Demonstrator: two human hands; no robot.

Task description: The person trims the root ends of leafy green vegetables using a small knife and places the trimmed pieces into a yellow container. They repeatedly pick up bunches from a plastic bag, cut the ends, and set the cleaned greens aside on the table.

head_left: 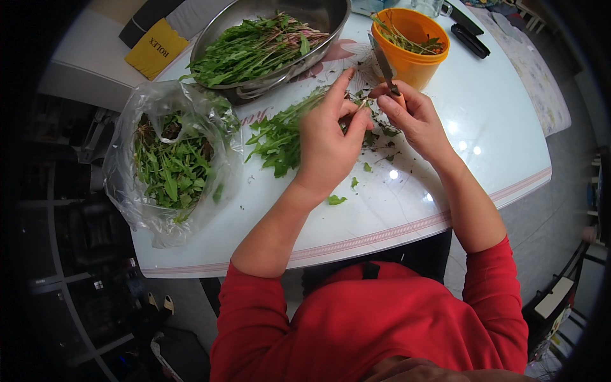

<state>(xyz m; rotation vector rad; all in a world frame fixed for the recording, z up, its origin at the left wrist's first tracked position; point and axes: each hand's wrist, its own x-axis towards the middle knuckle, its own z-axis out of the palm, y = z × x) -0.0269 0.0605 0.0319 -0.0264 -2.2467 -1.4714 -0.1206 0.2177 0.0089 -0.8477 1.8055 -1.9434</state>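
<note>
My left hand (pixel 331 143) pinches a leafy green plant (pixel 280 143) near its root end, with thumb and fingers closed and one finger stretched out. The jagged leaves hang to the left of that hand over the table. In my right hand (pixel 420 124) is a small knife (pixel 382 60), gripped by its orange handle with the dark blade pointing up and away. The right fingertips are close to the plant's root end; whether they touch it I cannot tell. Dark trimmings (pixel 385 137) and leaf scraps lie beneath both hands.
A metal basin (pixel 337 35) with a heap of greens stands at the back. On the left a clear plastic bag (pixel 121 172) holds more greens. Behind my right hand is an orange bucket (pixel 414 67) with plant scraps inside. A black object (pixel 470 41) lies far right on the white table (pixel 496 121).
</note>
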